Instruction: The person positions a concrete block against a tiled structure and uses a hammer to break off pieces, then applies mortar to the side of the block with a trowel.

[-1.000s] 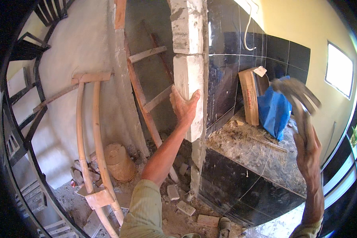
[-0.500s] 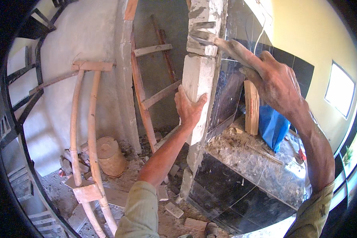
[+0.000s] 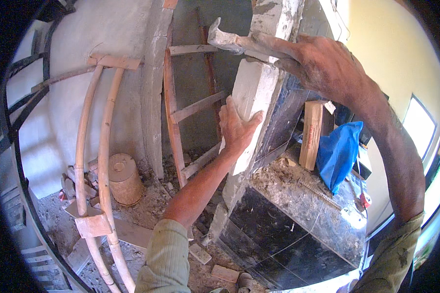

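Note:
A narrow upright pillar of white blocks and grey mortar rises at the wall's end. My left hand (image 3: 238,126) presses around a long white block (image 3: 253,90) in it, thumb on one side and fingers on the other. In my right hand (image 3: 322,63), closed, is a mortar-smeared tool with a hooked, pale end (image 3: 226,40); its exact kind is unclear. This tool crosses the pillar above the block, its tip reaching past the left edge. Rough mortar (image 3: 274,22) covers the pillar's upper part.
A black-tiled ledge (image 3: 278,234) strewn with debris lies to the right, with a wooden piece (image 3: 310,136) and blue bag (image 3: 340,156). Left stand a bamboo-pole frame (image 3: 104,146), a round drum-like block (image 3: 124,178) and a wooden ladder (image 3: 173,117). Rubble litters the floor.
The tool in my right hand has swung left across the pillar, and its hooked end now shows. My left hand stays on the block. The view has shifted slightly.

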Tool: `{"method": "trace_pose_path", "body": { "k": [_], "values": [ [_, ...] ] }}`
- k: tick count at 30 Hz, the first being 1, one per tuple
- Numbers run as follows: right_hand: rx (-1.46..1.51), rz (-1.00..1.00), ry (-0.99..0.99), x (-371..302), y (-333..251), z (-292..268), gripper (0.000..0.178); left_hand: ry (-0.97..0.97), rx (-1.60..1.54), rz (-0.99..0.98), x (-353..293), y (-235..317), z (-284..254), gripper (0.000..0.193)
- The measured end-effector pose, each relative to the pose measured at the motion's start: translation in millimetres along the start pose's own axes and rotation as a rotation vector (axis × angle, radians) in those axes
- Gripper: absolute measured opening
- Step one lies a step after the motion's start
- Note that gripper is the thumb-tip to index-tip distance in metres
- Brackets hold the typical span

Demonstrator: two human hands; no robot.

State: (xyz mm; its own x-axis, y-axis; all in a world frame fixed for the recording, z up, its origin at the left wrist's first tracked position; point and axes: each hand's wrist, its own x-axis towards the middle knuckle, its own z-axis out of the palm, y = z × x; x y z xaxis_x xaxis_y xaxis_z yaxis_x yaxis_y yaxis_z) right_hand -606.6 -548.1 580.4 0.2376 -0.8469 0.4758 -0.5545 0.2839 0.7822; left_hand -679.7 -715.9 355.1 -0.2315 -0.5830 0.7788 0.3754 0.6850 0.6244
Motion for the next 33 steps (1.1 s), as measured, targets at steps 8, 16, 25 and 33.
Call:
{"method": "trace_pose_path", "body": {
  "k": [8,16,25,33],
  "values": [
    [-0.086,-0.088,-0.100,6.8,-2.2,9.7,0.041,0.023,-0.004,0.028,-0.4,-4.8,4.7,0.096],
    [-0.203,-0.034,-0.152,14.2,-17.4,-9.4,0.048,0.050,-0.004,0.041,0.5,-8.0,5.6,0.096],
    [-0.132,-0.060,-0.251,18.0,-16.7,-13.1,0.049,0.029,-0.025,0.018,1.5,0.5,-0.4,0.091],
    [-0.273,-0.154,-0.208,21.0,-21.8,-3.3,0.053,0.041,0.025,0.060,0.9,-5.3,2.9,0.096]
  ]
}}
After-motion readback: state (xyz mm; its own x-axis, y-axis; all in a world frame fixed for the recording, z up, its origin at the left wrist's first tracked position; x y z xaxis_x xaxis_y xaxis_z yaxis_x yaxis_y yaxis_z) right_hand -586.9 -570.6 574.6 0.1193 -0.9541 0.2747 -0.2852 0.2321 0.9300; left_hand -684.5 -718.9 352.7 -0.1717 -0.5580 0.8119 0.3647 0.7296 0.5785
